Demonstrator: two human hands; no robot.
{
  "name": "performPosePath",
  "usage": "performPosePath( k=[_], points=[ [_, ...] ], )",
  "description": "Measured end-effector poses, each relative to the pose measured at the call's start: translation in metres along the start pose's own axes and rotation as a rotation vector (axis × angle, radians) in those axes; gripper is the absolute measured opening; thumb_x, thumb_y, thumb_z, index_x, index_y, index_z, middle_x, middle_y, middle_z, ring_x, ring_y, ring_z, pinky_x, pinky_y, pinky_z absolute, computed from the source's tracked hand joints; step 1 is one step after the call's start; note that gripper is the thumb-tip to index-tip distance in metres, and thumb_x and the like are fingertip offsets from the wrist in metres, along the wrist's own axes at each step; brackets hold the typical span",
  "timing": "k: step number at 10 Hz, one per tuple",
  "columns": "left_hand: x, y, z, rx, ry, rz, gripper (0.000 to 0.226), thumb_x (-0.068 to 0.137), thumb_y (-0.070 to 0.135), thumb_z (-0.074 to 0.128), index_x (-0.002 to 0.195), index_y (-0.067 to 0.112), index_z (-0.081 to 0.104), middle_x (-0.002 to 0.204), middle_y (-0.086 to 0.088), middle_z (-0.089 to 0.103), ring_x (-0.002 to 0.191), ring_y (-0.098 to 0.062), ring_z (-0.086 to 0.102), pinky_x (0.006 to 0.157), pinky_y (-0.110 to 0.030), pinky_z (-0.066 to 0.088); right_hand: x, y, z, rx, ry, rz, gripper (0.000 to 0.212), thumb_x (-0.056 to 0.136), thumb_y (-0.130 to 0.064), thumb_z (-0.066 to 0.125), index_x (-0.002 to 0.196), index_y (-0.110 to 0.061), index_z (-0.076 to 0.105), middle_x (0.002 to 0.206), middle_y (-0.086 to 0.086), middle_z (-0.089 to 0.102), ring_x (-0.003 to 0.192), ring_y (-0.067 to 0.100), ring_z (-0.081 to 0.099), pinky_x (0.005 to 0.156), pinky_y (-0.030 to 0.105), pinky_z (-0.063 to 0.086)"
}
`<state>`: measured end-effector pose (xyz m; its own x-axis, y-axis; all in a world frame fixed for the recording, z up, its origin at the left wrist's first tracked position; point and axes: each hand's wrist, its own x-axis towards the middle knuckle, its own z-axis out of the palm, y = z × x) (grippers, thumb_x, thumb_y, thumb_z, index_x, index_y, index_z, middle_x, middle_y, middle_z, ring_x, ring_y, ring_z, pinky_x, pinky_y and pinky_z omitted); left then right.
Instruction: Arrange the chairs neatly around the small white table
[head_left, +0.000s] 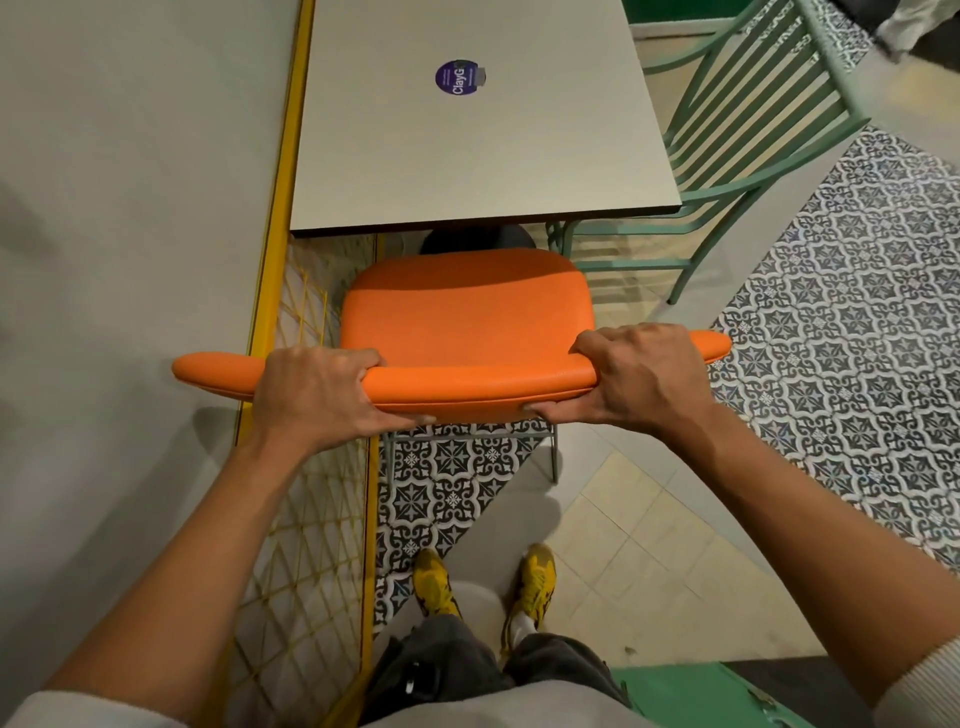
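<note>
Table (467, 145): white, set beside the wall.
Green chair (737, 135): at its right side, apparently angled, not yet squared.
Orange chair (462, 312): at the near edge, seat barely tucked under.
Left hand (317, 395), right hand (628, 379): both clasping its backrest.

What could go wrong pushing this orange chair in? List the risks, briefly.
1. The orange chair seat sits just short of the white table edge; a hard push could knock the two together.
2. The chair's left backrest tip is close to the yellow rail and wall, so it might scrape.
3. The green chair stands angled at the table's right corner; its legs could snag the orange chair's frame.
</note>
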<state>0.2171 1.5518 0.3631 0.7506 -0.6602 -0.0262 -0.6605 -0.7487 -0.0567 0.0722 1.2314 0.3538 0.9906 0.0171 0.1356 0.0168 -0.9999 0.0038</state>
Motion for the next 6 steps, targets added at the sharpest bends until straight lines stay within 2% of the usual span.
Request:
performPosePath(
  k=[2,3,4,5,6],
  points=[
    [-0.002,-0.002,0.003,0.002,-0.051,-0.052,0.098,0.052,0.117,0.035,0.088,0.036,0.076,0.06,0.011,0.064,0.055,-0.019,0.064,0.056,-0.03,0.054,0.0,-0.003,0.0,0.035,-0.053,-0.002,0.09,0.075,-0.108,0.032,0.081,-0.025,0.066,0.065,-0.005,0.062,0.055,0.021,0.057,0.055,0.033,0.049],
    [-0.001,0.0,-0.003,0.015,-0.091,-0.052,0.101,0.047,0.119,0.033,0.093,0.038,0.074,0.063,0.011,0.065,0.059,-0.019,0.066,0.059,-0.03,0.055,0.005,-0.003,-0.008,0.085,-0.132,0.012,0.094,0.072,-0.11,0.03,0.095,-0.03,0.074,0.069,-0.009,0.066,0.058,0.015,0.059,0.058,0.031,0.053],
    [0.0,-0.003,-0.006,-0.089,-0.159,-0.061,0.109,0.045,0.119,0.032,0.114,0.045,0.072,0.083,0.014,0.075,0.077,-0.018,0.071,0.071,-0.034,0.056,0.013,-0.001,-0.013,0.223,-0.203,0.047,0.095,0.078,-0.106,0.03,0.125,-0.035,0.072,0.099,-0.007,0.079,0.076,0.015,0.067,0.067,0.031,0.052],
    [0.009,-0.01,-0.013,-0.296,-0.234,-0.081,0.11,0.057,0.116,0.03,0.146,0.056,0.053,0.134,0.012,0.072,0.117,-0.024,0.07,0.092,-0.045,0.054,0.03,-0.002,-0.017,0.296,-0.246,0.078,0.096,0.087,-0.1,0.024,0.145,-0.034,0.061,0.139,0.002,0.072,0.115,0.027,0.07,0.09,0.044,0.054],
    [0.03,-0.01,-0.022,-0.281,-0.187,-0.096,0.104,0.074,0.109,0.018,0.155,0.051,0.045,0.151,-0.002,0.062,0.136,-0.03,0.06,0.104,-0.051,0.05,0.058,-0.004,-0.019,0.31,-0.318,0.122,0.098,0.092,-0.096,0.02,0.157,-0.029,0.049,0.157,0.005,0.058,0.138,0.029,0.058,0.109,0.05,0.049]
  ],
)
